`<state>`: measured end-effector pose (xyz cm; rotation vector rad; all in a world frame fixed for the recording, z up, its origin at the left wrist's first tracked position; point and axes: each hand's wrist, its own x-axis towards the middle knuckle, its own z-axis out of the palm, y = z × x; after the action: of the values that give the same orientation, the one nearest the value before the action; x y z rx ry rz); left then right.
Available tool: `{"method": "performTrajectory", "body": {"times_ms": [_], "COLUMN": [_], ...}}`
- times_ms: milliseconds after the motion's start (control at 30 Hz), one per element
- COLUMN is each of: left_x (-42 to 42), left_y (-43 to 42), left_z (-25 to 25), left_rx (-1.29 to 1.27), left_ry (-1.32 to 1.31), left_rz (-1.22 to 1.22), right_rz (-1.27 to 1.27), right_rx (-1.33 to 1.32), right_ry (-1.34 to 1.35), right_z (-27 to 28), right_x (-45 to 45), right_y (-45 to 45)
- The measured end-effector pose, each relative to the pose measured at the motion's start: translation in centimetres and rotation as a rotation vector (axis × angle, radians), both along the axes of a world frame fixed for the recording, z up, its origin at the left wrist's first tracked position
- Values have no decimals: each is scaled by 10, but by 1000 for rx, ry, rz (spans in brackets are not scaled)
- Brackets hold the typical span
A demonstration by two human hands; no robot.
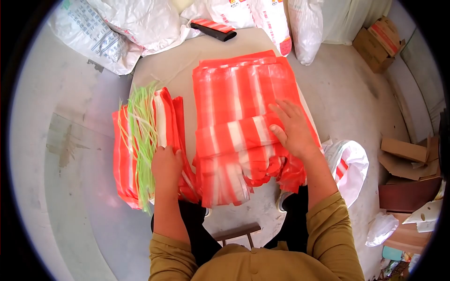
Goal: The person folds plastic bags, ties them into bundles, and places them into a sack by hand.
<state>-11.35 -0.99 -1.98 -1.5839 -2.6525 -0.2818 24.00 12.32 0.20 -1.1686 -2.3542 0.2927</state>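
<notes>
A pile of red-and-white striped plastic bags (pixel 229 93) lies on the table, its near part folded over and crumpled at the front edge. My right hand (pixel 295 129) rests on the pile's right side, fingers spread and palm down. To the left lies a second, folded stack of striped bags (pixel 124 164), with a bunch of light-green plastic strips (pixel 143 136) draped across it. My left hand (pixel 167 166) is at this stack's right edge, fingers curled down on the red plastic beside the strips; the fingertips are partly hidden.
At the table's back edge (pixel 187 54) lies a black roll-like object with striped plastic (pixel 213 29). White sacks (pixel 136 23) stand behind it. An open white sack (pixel 351 164) with striped plastic inside stands at the right. Cardboard boxes (pixel 377 44) lie farther right. A wooden stool (pixel 237 232) shows below.
</notes>
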Motion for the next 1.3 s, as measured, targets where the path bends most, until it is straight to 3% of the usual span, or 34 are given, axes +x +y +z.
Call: {"method": "performTrajectory", "body": {"times_ms": [33,133,200,233,333,367,433,467,567,667,767,900,1200,1300], "left_x": [-2,6,29,42,69,80,98,99,94,97,123,138,147,146], "left_y": [2,7,7,7,4,3,1,5,19,34,34,43,52,58], "left_z": [-3,0,18,23,16,17,22,23,12,-6,17,6,4,-5], "left_rx": [-5,399,464,495,433,424,389,338,274,460,340,333,331,453], "left_ry": [1,-179,-403,-518,-988,-1198,-1612,-1591,-1529,-941,-373,-156,-47,30], "left_rz": [-2,-214,-388,-478,-768,-721,-601,-522,-370,-595,-650,-716,-690,-707], "right_rz": [19,124,215,339,516,544,427,367,326,162,41,-23,93,146], "right_rx": [20,-165,-343,-282,-175,-152,-399,-522,-663,-603,-406,-199,-327,-298], "right_ry": [16,247,365,313,271,278,209,174,467,560,469,304,337,309], "right_z": [-1,3,10,11,14,15,18,20,21,30,27,11,10,10], "right_x": [-2,-17,-37,-47,-73,-75,-69,-65,-40,-22,-14,-9,13,18], "right_y": [0,-10,-24,-30,-49,-51,-46,-42,-25,-13,-6,-2,6,8]}}
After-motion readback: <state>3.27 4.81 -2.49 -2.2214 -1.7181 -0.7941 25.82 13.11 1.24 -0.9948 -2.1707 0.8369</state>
